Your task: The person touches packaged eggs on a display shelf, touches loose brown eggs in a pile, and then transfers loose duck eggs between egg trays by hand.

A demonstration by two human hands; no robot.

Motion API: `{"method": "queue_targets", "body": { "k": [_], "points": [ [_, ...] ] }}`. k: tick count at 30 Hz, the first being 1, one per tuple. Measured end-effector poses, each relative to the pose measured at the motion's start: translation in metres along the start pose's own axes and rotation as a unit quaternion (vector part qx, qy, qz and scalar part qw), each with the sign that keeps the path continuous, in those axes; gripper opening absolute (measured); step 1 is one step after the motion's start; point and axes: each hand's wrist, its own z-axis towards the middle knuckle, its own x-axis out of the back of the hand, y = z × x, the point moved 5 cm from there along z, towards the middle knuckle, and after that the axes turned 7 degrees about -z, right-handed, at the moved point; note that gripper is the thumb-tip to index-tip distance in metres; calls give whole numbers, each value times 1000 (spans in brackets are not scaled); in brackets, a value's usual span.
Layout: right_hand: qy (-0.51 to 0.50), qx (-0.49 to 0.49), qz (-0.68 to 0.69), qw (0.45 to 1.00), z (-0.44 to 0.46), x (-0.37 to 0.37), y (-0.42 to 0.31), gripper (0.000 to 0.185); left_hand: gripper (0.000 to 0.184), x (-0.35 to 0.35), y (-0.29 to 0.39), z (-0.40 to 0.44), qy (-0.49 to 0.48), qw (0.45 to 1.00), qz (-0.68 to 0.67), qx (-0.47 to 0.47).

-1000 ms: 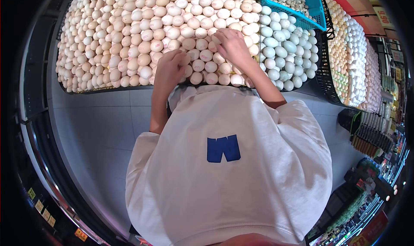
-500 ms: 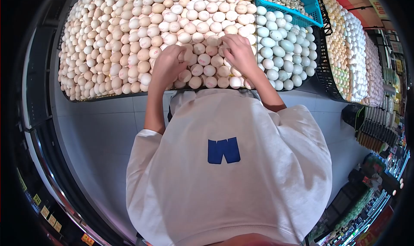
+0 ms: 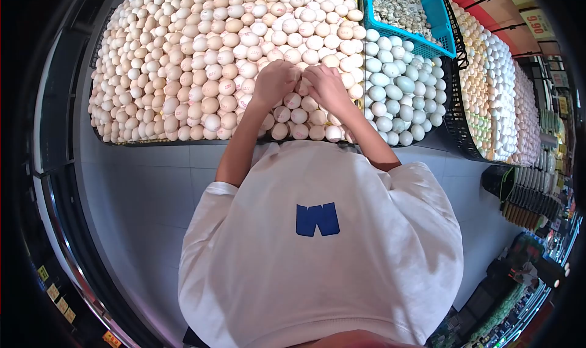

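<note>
Brown-pink eggs (image 3: 299,116), many with red stamps, lie in a wide heap before me. Over the near middle of the heap my left hand (image 3: 276,84) is curled, fingers bent inward around an egg that is mostly hidden. Close beside it, nearly touching, my right hand (image 3: 327,89) is curled too, its fingers closed about an egg at the same spot. Fingers cover most of what lies between the two hands. Stamped eggs show just below them, towards the front edge.
Pale green-blue eggs (image 3: 394,91) are heaped on the right, beyond a thin divider. A turquoise basket (image 3: 448,27) of small speckled eggs stands behind them. Further right, a black crate (image 3: 455,97) borders more eggs. Grey floor tiles (image 3: 159,183) show below the display.
Both hands have come together over the heap, the left one moving right and the right one slightly left. The view has shifted, so the heap sits a little lower.
</note>
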Motion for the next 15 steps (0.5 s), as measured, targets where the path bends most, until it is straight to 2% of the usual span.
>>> {"method": "queue_targets", "body": {
  "k": [1, 5, 7, 15],
  "points": [
    [5, -2, 6, 1000, -1, 0, 1, 34, 24, 1, 10, 1, 3, 1000, 11, 2],
    [23, 6, -1, 1000, -5, -4, 3, 35, 25, -18, -4, 2, 12, 998, 29, 53],
    [-3, -4, -3, 1000, -6, -5, 4, 35, 39, -22, -11, 2, -5, 997, 52, 58],
    [-2, -3, -29, 1000, -6, 2, 4, 43, 41, -11, -17, -19, 29, 999, -13, 29]
  ]
}}
